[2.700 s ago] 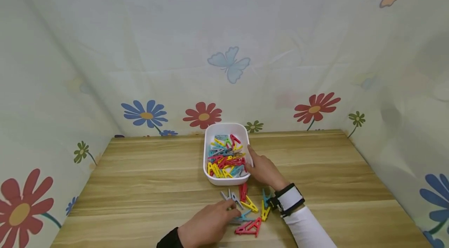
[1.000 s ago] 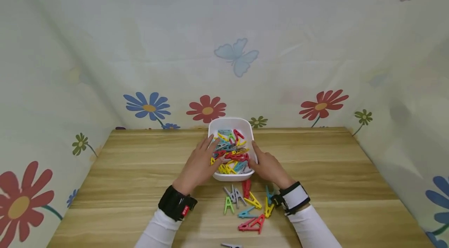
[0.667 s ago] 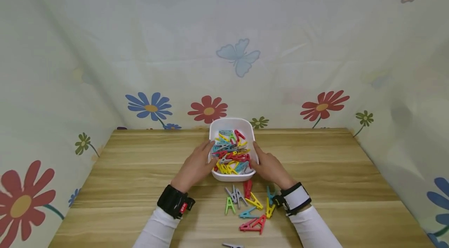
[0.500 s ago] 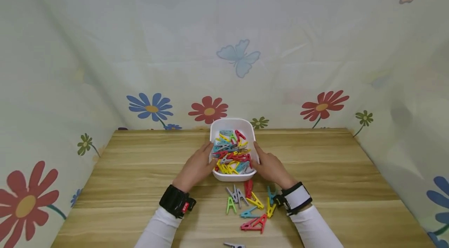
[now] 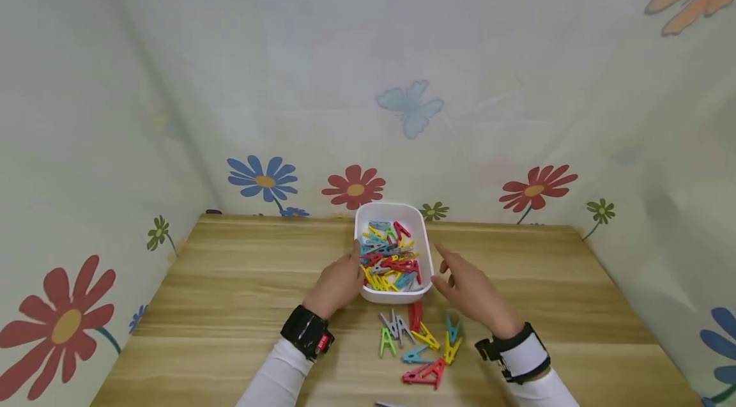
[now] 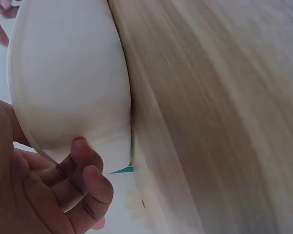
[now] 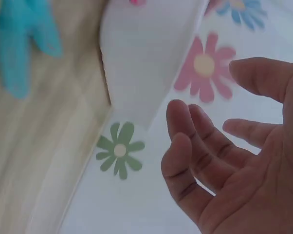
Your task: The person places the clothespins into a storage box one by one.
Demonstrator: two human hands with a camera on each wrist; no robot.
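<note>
A white plastic tray [image 5: 428, 260] full of red, yellow, blue, green and grey clothespins [image 5: 391, 260] stands near the back of the table. My left hand [image 5: 338, 282] grips the tray's left side, thumb at the rim and bent fingers against the outer wall, as the left wrist view shows. Just off the tray's right side is my right hand [image 5: 473, 289], its fingers loosely bent with nothing between them. In the right wrist view a gap shows between this hand and the tray wall [image 7: 141, 53]. Several loose clothespins [image 5: 422, 374] lie in front of the tray.
The wooden table [image 5: 259, 266] meets a flower-printed cloth [image 5: 299, 107] at the back and sides. A grey clothespin [image 5: 390, 404] is cut off at the bottom edge of the head view.
My left hand has gone from the loose clothespins into the tray, then to its left side. My right hand has let go of the tray's right side and moved away to the right.
</note>
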